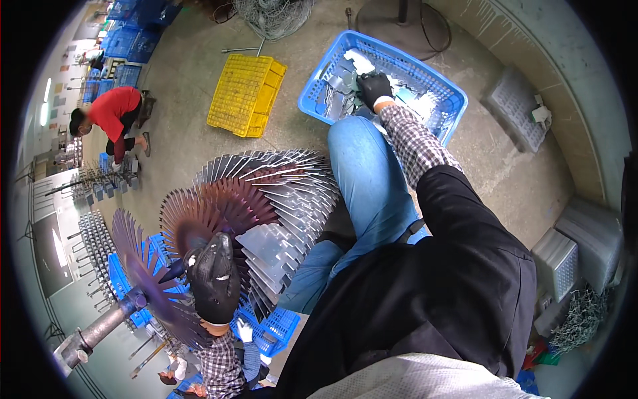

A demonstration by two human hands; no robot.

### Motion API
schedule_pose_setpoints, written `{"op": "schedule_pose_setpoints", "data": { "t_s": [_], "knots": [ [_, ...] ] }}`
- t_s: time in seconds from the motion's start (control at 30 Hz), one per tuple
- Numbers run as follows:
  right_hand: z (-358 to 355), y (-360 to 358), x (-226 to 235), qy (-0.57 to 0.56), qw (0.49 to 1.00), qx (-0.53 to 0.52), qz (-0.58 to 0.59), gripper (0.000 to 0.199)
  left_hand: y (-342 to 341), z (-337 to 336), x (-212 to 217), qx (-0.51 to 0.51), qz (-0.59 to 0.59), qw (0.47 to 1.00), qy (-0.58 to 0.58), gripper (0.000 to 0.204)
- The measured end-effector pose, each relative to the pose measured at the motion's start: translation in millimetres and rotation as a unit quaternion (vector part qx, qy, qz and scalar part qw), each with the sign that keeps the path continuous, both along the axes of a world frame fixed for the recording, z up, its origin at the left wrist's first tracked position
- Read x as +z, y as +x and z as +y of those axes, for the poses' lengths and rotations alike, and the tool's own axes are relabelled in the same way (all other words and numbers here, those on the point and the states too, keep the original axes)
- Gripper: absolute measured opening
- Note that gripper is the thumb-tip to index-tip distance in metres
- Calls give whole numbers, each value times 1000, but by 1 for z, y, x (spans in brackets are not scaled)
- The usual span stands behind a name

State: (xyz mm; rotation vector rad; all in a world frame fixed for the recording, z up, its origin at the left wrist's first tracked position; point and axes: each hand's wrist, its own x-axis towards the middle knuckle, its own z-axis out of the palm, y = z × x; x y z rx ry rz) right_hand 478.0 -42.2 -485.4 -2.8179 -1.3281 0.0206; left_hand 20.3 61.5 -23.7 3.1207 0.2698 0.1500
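My right hand, in a black glove, reaches into a blue plastic basket of loose flat metal plates. Its fingers are curled down among the plates, and their tips are partly hidden. At the left, my gloved left hand is closed beside a rack of metal blades fanned out around a shaft. What it grips is hidden. Next to it are silvery plates in dense rows. Reddish-brown blades and a purple-tinted ring of blades lie further left along the metal shaft.
A yellow crate sits upside down on the floor, left of the basket. Wire lies coiled at the back. Grey plastic crates stand by the right wall. A person in red bends over hanging parts; other people work at lower left.
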Motion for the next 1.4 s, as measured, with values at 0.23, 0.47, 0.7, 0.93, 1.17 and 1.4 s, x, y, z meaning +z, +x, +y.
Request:
{"op": "schedule_pose_setpoints", "data": {
  "t_s": [0.23,0.47,0.7,0.93,1.17,1.4],
  "knots": [
    [-61,-2,17,120,992,18,-15,36,-4,2,0,2,22,999,-46,54],
    [-98,-15,167,486,664,-150,548,28,-21,-2,-5,-2,-35,997,-75,51],
    [-123,-90,273,504,622,-55,597,30,-23,8,-19,-12,-109,986,-124,49],
    [-112,-165,361,459,604,24,651,37,-12,6,-31,2,-150,976,-160,52],
    [-79,-193,358,394,599,137,683,43,6,-1,-47,-13,-188,960,-208,58],
    [-69,-201,402,407,630,154,643,46,-35,46,-148,-34,-69,791,607,58]
  ]
}}
